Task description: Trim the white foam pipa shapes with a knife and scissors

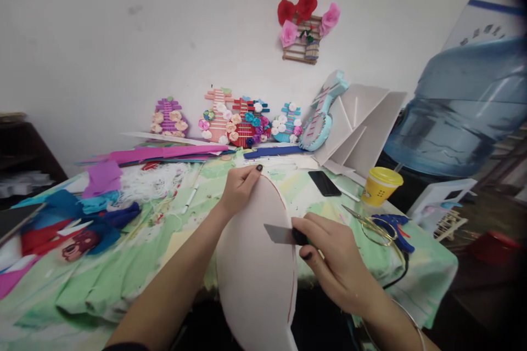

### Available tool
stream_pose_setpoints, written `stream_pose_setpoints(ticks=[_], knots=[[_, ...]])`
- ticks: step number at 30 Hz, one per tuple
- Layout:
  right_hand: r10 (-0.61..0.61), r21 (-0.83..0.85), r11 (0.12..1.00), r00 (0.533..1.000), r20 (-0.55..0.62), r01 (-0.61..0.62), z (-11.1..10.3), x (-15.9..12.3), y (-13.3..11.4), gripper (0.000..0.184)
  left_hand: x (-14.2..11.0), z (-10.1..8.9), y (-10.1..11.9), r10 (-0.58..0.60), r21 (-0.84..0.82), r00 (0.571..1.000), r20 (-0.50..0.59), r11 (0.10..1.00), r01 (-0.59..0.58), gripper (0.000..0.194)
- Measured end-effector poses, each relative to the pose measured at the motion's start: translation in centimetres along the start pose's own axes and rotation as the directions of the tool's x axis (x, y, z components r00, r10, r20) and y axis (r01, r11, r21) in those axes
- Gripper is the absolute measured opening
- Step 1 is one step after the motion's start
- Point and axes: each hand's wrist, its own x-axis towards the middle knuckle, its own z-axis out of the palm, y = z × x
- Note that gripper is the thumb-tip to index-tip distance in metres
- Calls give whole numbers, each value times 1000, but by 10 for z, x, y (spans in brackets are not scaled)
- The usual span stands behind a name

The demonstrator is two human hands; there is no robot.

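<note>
My left hand (242,186) grips the top edge of a white foam board (255,274), thumb on its face. The board is cut to a rounded outline and stands tilted in front of me, its lower end running out of view. A red line follows its right edge. My right hand (335,255) is closed around the black handle of a knife (280,233). The knife's wide grey blade points left and lies across the board's right edge. I cannot tell how far the blade has gone into the board.
Gold scissors (376,230), a blue glue gun (394,227), a black phone (324,183) and a yellow-lidded tub (382,185) lie to the right. White string (152,181) and coloured scraps (61,219) lie left. Decorated model instruments (242,126) and white boards (362,120) stand behind.
</note>
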Motion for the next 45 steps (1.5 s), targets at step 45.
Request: stream_pose_setpoints(ticks=[45], knots=[[-67,-185,980,997,33,72,-14,-6,-26,28,-11,8,34,-34,-19,999,-23,999,34,36]])
